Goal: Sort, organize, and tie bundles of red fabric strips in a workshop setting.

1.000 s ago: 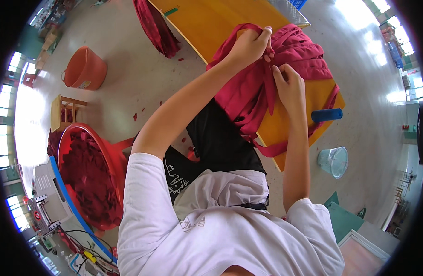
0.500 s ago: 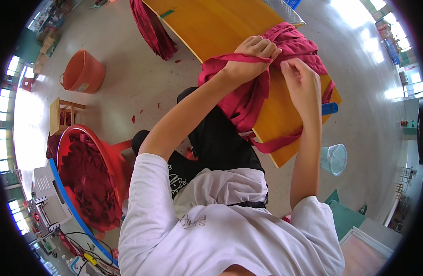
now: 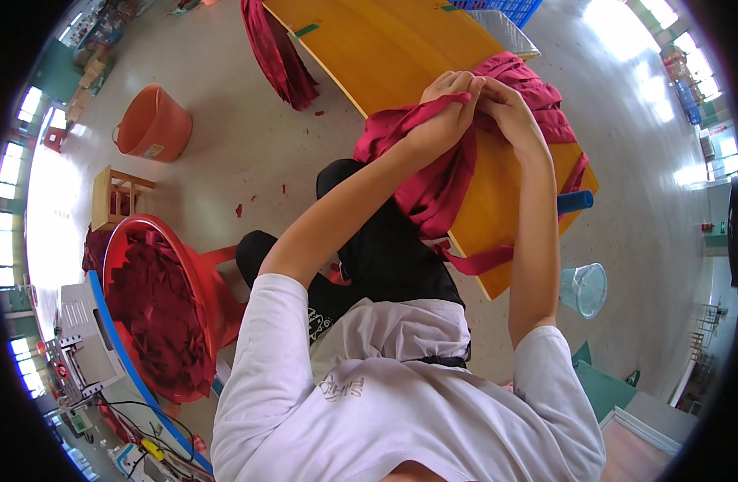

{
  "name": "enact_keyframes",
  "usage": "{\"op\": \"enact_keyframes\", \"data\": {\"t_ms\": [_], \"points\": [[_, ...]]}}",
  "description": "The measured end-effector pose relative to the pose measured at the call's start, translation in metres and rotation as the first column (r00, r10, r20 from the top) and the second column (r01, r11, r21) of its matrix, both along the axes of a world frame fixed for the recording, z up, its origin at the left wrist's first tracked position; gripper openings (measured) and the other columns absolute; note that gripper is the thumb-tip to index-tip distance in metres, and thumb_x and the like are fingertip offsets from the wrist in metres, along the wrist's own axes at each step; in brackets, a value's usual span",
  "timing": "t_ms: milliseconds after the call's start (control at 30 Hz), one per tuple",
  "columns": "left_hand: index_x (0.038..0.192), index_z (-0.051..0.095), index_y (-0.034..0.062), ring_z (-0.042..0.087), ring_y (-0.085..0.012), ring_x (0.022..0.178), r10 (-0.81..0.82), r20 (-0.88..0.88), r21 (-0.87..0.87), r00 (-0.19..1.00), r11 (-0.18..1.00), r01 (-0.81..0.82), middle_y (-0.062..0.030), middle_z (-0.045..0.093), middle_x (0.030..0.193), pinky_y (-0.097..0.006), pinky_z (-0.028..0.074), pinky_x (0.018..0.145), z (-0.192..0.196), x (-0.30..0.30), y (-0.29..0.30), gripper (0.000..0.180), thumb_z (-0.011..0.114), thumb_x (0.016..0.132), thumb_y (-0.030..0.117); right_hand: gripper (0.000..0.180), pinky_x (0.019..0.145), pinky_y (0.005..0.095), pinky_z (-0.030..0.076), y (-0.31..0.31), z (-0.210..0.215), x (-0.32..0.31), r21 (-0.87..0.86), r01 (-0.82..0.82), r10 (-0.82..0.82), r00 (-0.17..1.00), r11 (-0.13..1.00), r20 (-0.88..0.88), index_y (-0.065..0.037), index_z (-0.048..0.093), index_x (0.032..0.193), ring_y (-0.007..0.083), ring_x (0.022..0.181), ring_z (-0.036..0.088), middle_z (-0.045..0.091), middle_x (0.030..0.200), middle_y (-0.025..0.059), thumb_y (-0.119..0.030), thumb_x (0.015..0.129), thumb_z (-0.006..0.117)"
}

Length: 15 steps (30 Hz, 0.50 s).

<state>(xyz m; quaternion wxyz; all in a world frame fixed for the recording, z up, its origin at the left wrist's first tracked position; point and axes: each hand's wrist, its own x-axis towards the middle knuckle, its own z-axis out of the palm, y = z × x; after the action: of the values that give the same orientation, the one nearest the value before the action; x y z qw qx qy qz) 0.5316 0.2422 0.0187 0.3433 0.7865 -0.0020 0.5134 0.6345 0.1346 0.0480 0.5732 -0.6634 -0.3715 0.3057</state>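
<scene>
A long dark-red fabric strip (image 3: 417, 115) passes over my left hand (image 3: 448, 112), which is closed on it. From there the cloth drops in loose folds over the near left edge of the wooden table (image 3: 497, 185). My right hand (image 3: 509, 111) is closed in a pinch, its fingertips meeting those of the left; whatever lies between them is hidden. Just beyond the right hand, a pile of folded red strips (image 3: 538, 92) rests on the tabletop. One strip end (image 3: 481, 262) lies across the table's near corner.
At left stand a red tub (image 3: 196, 297) heaped with red cloth pieces, a wooden stool (image 3: 112, 197) and an orange bucket (image 3: 156, 124). A blue tube (image 3: 575, 202) juts from the table's right edge, above a clear bin (image 3: 583, 291). More red strips (image 3: 281, 60) hang off the far left edge.
My right hand has moved left and up to meet my left hand, its fingers closing at the left fingertips. The left hand keeps the strip. The whole view has shifted slightly.
</scene>
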Motion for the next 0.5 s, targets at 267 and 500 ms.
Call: {"op": "enact_keyframes", "data": {"t_ms": [267,500], "points": [[0.077,0.056,-0.0007,0.054,-0.0211,0.072,-0.132,-0.064,-0.507,0.989,0.858,0.082,-0.0097,0.058,0.075,-0.032,0.045,0.074,0.001,-0.003,-0.012,0.047,0.039,0.106,0.033,0.018,0.076,0.0245,0.047,0.005,-0.015,0.019,-0.124,0.041,-0.002,0.954,0.991,0.3,0.001,0.068,0.102,0.0088,0.08,0.058,0.065,0.083,0.0003,-0.007,0.088,0.06],[0.073,0.049,0.0028,0.043,-0.0142,0.063,-0.269,-0.135,-0.628,0.954,0.768,0.127,-0.0021,0.045,0.064,-0.026,0.04,0.064,-0.003,-0.027,-0.029,0.049,0.039,0.106,0.038,0.02,0.076,0.0286,0.05,0.016,-0.021,0.03,-0.187,0.138,-0.001,0.806,0.973,0.592,-0.002,0.071,0.097,0.0153,0.08,0.066,0.072,0.086,0.0093,-0.01,0.084,0.059]]}}
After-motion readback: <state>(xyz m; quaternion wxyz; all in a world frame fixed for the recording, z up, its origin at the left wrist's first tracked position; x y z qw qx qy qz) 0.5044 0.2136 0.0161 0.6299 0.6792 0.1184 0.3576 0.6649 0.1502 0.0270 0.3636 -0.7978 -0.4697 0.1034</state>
